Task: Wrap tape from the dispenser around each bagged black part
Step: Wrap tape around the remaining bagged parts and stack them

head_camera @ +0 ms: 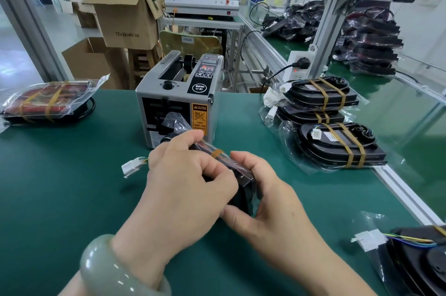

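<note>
Pinching one clear bag [175,121] holding a black part [242,190] are the left hand [183,182] and right hand [272,201]

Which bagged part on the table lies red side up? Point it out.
The lone taped part at the far left of the table, left of the tape dispenser. The stacked parts on the right all show black backs.

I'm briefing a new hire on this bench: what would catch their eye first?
The left hand and right hand grip a bagged black part at centre, one brown tape band around it. Just behind stands the grey tape dispenser; to the right lies a stack of taped parts.
</note>
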Tool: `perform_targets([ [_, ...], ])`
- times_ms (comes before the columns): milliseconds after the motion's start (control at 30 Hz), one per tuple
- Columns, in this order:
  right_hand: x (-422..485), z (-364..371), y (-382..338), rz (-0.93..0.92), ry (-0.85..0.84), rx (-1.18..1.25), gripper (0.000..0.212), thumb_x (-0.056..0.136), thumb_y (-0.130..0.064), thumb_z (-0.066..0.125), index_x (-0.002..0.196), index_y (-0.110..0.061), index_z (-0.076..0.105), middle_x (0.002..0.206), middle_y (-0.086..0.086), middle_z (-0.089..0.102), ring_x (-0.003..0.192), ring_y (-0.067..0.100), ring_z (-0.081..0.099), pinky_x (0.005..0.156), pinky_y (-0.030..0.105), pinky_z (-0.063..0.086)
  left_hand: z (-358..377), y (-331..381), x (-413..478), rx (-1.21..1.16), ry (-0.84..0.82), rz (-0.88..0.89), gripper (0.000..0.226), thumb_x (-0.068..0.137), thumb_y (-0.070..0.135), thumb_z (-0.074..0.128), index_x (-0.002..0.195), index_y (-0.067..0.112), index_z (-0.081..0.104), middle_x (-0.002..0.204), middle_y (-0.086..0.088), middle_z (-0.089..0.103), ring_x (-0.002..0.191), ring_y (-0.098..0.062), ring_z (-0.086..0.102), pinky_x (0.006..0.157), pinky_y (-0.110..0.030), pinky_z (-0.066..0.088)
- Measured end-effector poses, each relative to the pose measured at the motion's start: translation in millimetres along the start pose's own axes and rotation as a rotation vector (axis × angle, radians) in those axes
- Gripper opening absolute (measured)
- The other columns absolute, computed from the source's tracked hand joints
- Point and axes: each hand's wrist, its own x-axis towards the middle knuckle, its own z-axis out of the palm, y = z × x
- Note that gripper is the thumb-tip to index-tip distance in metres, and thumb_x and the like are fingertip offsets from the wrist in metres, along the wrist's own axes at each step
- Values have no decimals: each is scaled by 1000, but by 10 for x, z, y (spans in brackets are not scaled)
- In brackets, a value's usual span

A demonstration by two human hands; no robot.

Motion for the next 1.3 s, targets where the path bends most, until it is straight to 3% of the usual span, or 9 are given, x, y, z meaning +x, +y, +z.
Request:
perform_targets([
  [200,-18,-15,-12,-24,-26,156,46,79,-27,55,116,-53,43,106,-23,64,92,3,63,80,20,51,45,-32,8,41,26,-6,13,68,30,62,59,35,71,124,31,36,131,5,19,96,-19,16],
  [300,-17,-17,-32,23,15,281,32,82,-43,38,110,-54,50,102,-18,67,88,4,62,79,19,50,66,-43,-3,50,32,-13,15,70,32,63,57,31,70,124,32,35,120,14,18,95,-19,14],
  [533,53,162,-79,232,158,456,26,78,-31,43,94,-41,61,70,-10,68,55,8,57,55,28,47,72,-31,-7,90,83,15,19,61,43,55,55,32,68,121,31,39,110,12,19,98,-19,18],
  [667,41,205,-94,189,196,393,27,81,-32,38,97,-43,57,86,-23,68,74,-3,61,66,19,51,21,-58,24,86,172,-8,18,63,48,62,69,31,62,109,29,50,121,-9,43,82,-11,26],
  [800,33,204,-84,205,172,401,27,82,-36,37,97,-47,57,88,-21,69,78,0,62,70,26,51,73,-98,51,107,151,24,37,58,63,60,85,37,61,111,27,45,111,0,27,100,-30,31],
  [967,54,142,-60,205,173,412,31,80,-31,40,100,-36,63,98,-15,71,95,6,64,85,34,52,70,-118,175,108,109,20,13,65,58,53,72,51,60,106,23,49,106,-8,27,92,-28,28],
  [1100,100,155,-98,209,234,374,25,74,-50,59,94,-35,64,89,-16,71,80,4,65,73,23,52,67,-132,196,52,114,22,14,72,51,49,69,51,63,106,24,49,101,-5,25,84,-18,22],
  [1167,110,161,-108,162,251,261,14,80,-37,65,93,-35,61,86,-23,68,74,-1,62,66,12,47,52,-151,196,48,112,29,16,73,50,47,69,53,63,105,25,49,97,-3,24,81,-17,20],
  [1300,36,56,-32,93,114,199,24,82,-41,47,105,-37,53,94,-22,65,79,1,60,70,16,47,-19,-197,217,75,60,61,15,76,52,52,68,60,61,103,32,45,102,-2,27,91,-25,25],
])
